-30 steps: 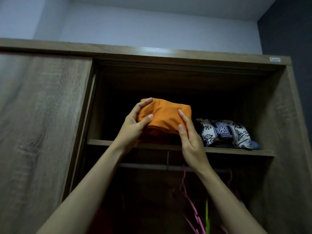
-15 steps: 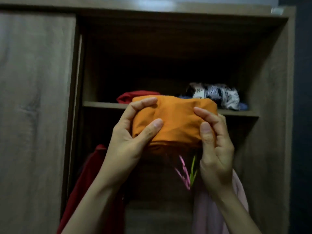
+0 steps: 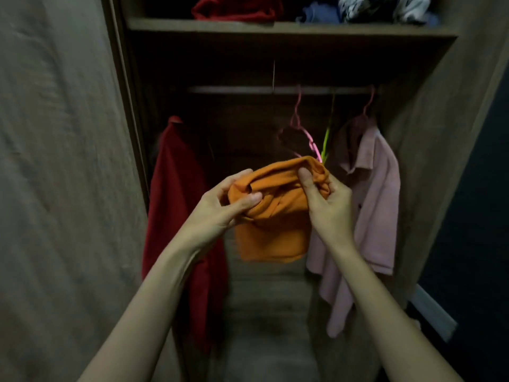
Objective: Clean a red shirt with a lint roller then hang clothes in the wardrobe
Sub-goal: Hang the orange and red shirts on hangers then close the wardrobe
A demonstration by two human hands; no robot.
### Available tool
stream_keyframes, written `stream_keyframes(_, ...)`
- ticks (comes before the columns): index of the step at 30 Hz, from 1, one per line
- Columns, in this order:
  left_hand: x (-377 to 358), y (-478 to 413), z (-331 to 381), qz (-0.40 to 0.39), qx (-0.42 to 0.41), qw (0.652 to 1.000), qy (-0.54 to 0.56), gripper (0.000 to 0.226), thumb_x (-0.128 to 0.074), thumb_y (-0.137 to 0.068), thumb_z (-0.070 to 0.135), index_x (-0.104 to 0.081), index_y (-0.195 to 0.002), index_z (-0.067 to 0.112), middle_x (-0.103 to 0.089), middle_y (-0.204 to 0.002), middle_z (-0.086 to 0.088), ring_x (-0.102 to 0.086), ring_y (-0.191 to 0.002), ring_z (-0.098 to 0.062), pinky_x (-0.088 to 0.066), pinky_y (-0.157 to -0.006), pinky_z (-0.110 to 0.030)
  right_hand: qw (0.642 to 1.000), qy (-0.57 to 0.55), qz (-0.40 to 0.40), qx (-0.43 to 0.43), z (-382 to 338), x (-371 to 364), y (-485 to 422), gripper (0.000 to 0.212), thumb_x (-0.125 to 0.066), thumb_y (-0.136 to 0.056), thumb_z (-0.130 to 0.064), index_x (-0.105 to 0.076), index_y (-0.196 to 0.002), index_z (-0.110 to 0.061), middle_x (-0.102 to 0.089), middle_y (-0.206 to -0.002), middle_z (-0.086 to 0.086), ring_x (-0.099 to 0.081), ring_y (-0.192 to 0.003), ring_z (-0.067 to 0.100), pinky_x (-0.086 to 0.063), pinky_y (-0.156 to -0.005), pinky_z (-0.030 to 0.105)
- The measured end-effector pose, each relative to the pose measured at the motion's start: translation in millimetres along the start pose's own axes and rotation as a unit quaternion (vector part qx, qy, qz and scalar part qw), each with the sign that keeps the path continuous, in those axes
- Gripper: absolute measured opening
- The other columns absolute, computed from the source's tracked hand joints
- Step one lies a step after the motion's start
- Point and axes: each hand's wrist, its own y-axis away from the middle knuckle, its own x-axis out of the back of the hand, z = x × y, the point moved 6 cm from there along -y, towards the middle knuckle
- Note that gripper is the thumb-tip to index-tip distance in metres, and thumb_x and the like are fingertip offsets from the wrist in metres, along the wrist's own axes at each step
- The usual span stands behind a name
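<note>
- The left hand (image 3: 220, 208) has its grip pinched on the left edge of a folded orange fabric garment (image 3: 275, 235).
- The right hand (image 3: 327, 205) pinches the bunched top right corner in its grip.
- The garment hangs between them, before the open wooden wardrobe (image 3: 429, 133).
- Behind it, a pink plastic hanger (image 3: 300, 125) hangs on the metal rail (image 3: 234, 90).
- A long red shirt (image 3: 176, 188) hangs at the left, and a pale pink collared shirt (image 3: 377, 194) at the right.
- On the wooden shelf (image 3: 275, 27) above lies what seems to be a folded red cloth (image 3: 237, 9).

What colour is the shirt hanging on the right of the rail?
Pale pink, seen in the head view.

Orange garment (image 3: 271, 224) bunched, lower part drooping, before open wardrobe (image 3: 440, 119); red shirt (image 3: 176, 194) hangs left, pink shirt (image 3: 377, 202) right
</note>
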Motion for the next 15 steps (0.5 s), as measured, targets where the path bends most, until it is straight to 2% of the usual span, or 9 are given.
stream_keyframes(2, 5, 2, -8, 0.030, -0.003, 0.998, -0.047, 0.042, -0.065, -0.088, 0.022, -0.059, -0.129, 0.021, -0.068, -0.115, -0.004, -0.069, -0.097, -0.009, -0.058, -0.079, -0.024, 0.999, -0.001, 0.005, -0.037, 11, -6, 8, 0.030, -0.060, -0.090, -0.036, -0.058, -0.064, -0.022, -0.059, -0.056, -0.011, -0.055, -0.058, 0.000, -0.043, -0.058, 0.020)
stream_keyframes(3, 8, 2, -12, 0.044, -0.015, 0.996, -0.072, 0.033, -0.059, -0.093, 0.018, -0.062, -0.125, 0.021, -0.070, -0.107, -0.002, -0.069, -0.091, -0.006, -0.057, -0.076, -0.023, 0.998, 0.000, 0.007, -0.059, 16, -9, 12, 0.034, -0.059, -0.091, -0.035, -0.052, -0.060, -0.023, -0.054, -0.052, -0.012, -0.050, -0.053, 0.000, -0.040, -0.056, 0.018)
stream_keyframes(5, 17, 2, -18, 0.076, -0.042, 0.987, -0.136, 0.024, -0.054, -0.096, 0.015, -0.069, -0.112, 0.025, -0.073, -0.096, 0.004, -0.069, -0.089, -0.007, -0.056, -0.081, -0.030, 0.995, -0.007, 0.012, -0.103, 30, -15, 19, 0.040, -0.057, -0.092, -0.037, -0.046, -0.058, -0.019, -0.049, -0.053, -0.001, -0.049, -0.052, 0.008, -0.039, -0.053, 0.024)
stream_keyframes(7, 25, 3, -26, 0.100, -0.046, 0.978, -0.175, 0.022, -0.055, -0.096, 0.018, -0.073, -0.102, 0.028, -0.075, -0.093, 0.005, -0.069, -0.092, -0.012, -0.055, -0.091, -0.043, 0.990, -0.016, 0.014, -0.138, 42, -20, 26, 0.042, -0.055, -0.092, -0.041, -0.051, -0.061, -0.013, -0.055, -0.058, 0.012, -0.056, -0.055, 0.018, -0.044, -0.056, 0.029)
stream_keyframes(9, 29, 2, -32, 0.101, -0.051, 0.972, -0.206, 0.021, -0.055, -0.092, 0.026, -0.073, -0.101, 0.034, -0.075, -0.093, 0.008, -0.069, -0.094, -0.013, -0.053, -0.092, -0.048, 0.985, -0.016, 0.019, -0.169, 53, -24, 31, 0.045, -0.053, -0.092, -0.044, -0.057, -0.068, -0.006, -0.060, -0.065, 0.019, -0.061, -0.062, 0.022, -0.049, -0.062, 0.031)
stream_keyframes(11, 30, 2, -36, 0.101, -0.065, 0.961, -0.248, 0.021, -0.057, -0.091, 0.030, -0.071, -0.096, 0.045, -0.071, -0.092, 0.010, -0.066, -0.094, -0.013, -0.052, -0.092, -0.040, 0.981, -0.023, 0.027, -0.191, 60, -25, 38, 0.043, -0.051, -0.093, -0.043, -0.057, -0.070, -0.007, -0.060, -0.067, 0.016, -0.060, -0.063, 0.018, -0.048, -0.063, 0.029)
stream_keyframes(12, 30, 2, -37, 0.106, -0.075, 0.953, -0.273, 0.023, -0.060, -0.090, 0.028, -0.068, -0.095, 0.049, -0.066, -0.091, 0.010, -0.063, -0.093, -0.012, -0.050, -0.092, -0.031, 0.978, -0.029, 0.035, -0.203, 64, -25, 41, 0.042, -0.051, -0.093, -0.043, -0.057, -0.070, -0.009, -0.061, -0.067, 0.013, -0.061, -0.064, 0.017, -0.048, -0.064, 0.029)
stream_keyframes(14, 29, 4, -37, 0.106, -0.103, 0.932, -0.331, 0.030, -0.066, -0.086, 0.021, -0.066, -0.100, 0.047, -0.054, -0.093, 0.007, -0.057, -0.094, -0.012, -0.044, -0.086, -0.012, 0.969, -0.042, 0.053, -0.236, 73, -24, 47, 0.042, -0.051, -0.092, -0.046, -0.057, -0.070, -0.011, -0.061, -0.067, 0.010, -0.061, -0.066, 0.018, -0.049, -0.065, 0.029)
stream_keyframes(15, 27, 5, -38, 0.097, -0.118, 0.922, -0.355, 0.032, -0.069, -0.084, 0.020, -0.066, -0.106, 0.042, -0.051, -0.095, 0.005, -0.054, -0.096, -0.012, -0.042, -0.085, -0.009, 0.965, -0.051, 0.060, -0.249, 75, -23, 48, 0.044, -0.051, -0.091, -0.048, -0.059, -0.072, -0.009, -0.061, -0.068, 0.011, -0.062, -0.067, 0.019, -0.050, -0.067, 0.030)
